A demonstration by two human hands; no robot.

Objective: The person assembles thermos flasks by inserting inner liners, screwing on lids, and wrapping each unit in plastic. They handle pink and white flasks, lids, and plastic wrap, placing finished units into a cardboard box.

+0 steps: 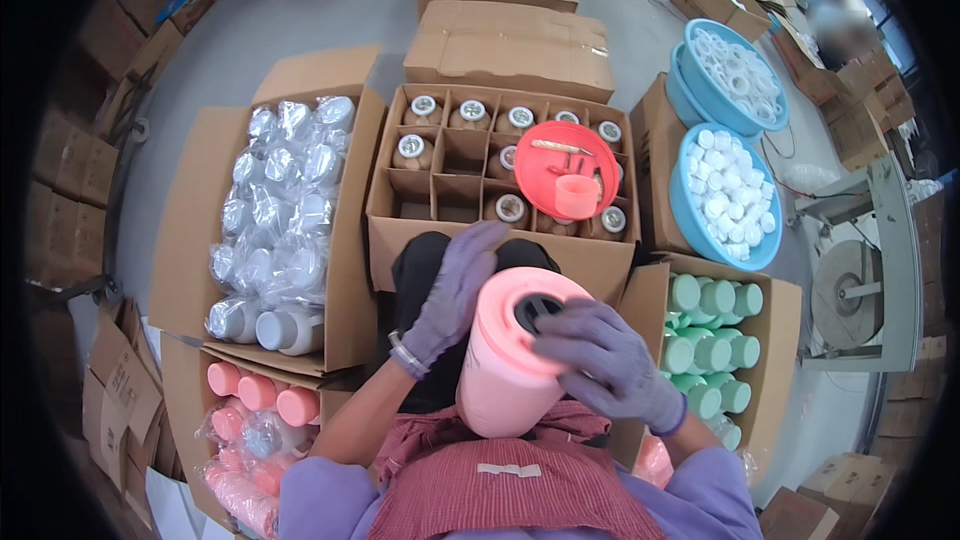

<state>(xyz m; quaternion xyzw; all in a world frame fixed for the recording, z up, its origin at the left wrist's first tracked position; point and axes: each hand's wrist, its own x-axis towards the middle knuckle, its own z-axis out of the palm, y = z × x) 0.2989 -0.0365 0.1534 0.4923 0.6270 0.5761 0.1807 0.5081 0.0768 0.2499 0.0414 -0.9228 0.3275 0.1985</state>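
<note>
A large pink cylindrical container [510,395] stands tilted on my lap, with a wide pink top and a round black fitting [537,311] in its middle. My left hand [455,290], in a grey-purple glove, lies along the container's upper left side with its fingers stretched out. My right hand [610,360], gloved alike, reaches over the right edge of the top. Its fingertips are beside the black fitting and smeared by motion, so their grip is unclear. Ahead, a red round tray [540,190] with a small pink cup [576,196] and small tools rests on jars.
A divided carton [480,240] holds white-lidded jars [411,151]. Left are a carton of plastic-wrapped bottles [270,210] and one of pink-capped bottles [258,393]. Right are mint-green bottles [702,351] in a carton and blue basins [683,202] of white caps and rings.
</note>
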